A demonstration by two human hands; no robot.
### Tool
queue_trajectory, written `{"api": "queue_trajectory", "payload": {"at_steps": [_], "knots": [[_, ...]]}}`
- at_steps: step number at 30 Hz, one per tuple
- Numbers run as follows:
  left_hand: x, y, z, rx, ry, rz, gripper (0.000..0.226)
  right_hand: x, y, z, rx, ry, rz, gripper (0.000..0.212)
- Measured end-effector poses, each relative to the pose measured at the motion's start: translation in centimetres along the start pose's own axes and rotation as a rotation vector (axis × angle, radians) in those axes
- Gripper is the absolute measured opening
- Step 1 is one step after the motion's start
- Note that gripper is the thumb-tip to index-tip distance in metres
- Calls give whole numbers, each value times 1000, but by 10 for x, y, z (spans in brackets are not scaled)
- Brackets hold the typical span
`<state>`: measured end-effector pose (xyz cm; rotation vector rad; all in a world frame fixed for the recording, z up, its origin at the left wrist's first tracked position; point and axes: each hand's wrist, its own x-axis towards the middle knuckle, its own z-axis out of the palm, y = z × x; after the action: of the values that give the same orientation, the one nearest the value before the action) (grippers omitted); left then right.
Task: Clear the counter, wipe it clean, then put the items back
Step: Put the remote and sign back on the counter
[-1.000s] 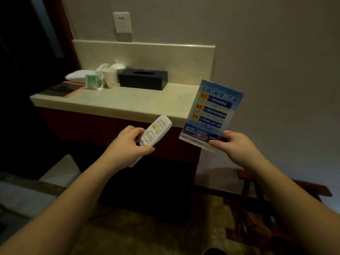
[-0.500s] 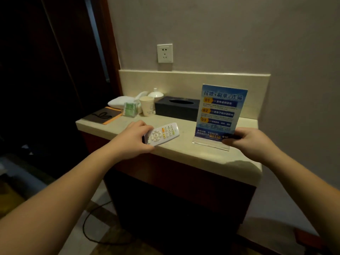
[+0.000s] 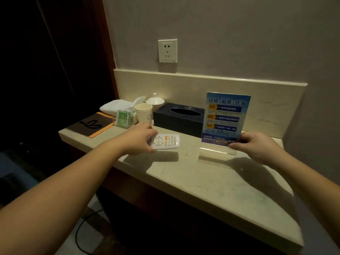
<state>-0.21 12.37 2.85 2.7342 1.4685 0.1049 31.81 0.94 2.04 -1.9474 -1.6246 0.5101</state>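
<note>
Two hands are closed on things: the left hand [image 3: 139, 140] is curled round a white remote [image 3: 166, 141] low over the desk [image 3: 211, 183], while the right hand's [image 3: 255, 146] fingers [image 3: 234, 144] pinch an upright sign stand [image 3: 225, 120] whose base seems set down. If released carelessly, the light stand could be tipped against the tissue box [image 3: 179, 119] behind.

One remote [image 3: 166, 142], one sign stand [image 3: 225, 118], one tissue box [image 3: 178, 118], one paper cup [image 3: 144, 113], one folder [image 3: 92, 124], one wall socket [image 3: 167, 50].

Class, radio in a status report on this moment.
Left hand grips remote. Right hand pinches sign, base on counter. Nothing blocking.
</note>
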Motion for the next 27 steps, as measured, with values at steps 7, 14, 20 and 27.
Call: {"api": "queue_trajectory", "payload": {"at_steps": [7,14,20,27], "knots": [[57,-9,10,42,-93,138,54,23,27,8,60,72,176,26],[101,-23,17,86,-176,229,56,48,39,13,32,141,309,31],[124,-35,18,89,-220,258,56,79,44,20,-38,202,317,28],[133,-41,25,153,-173,294,45,107,53,22,-67,236,326,23]]}}
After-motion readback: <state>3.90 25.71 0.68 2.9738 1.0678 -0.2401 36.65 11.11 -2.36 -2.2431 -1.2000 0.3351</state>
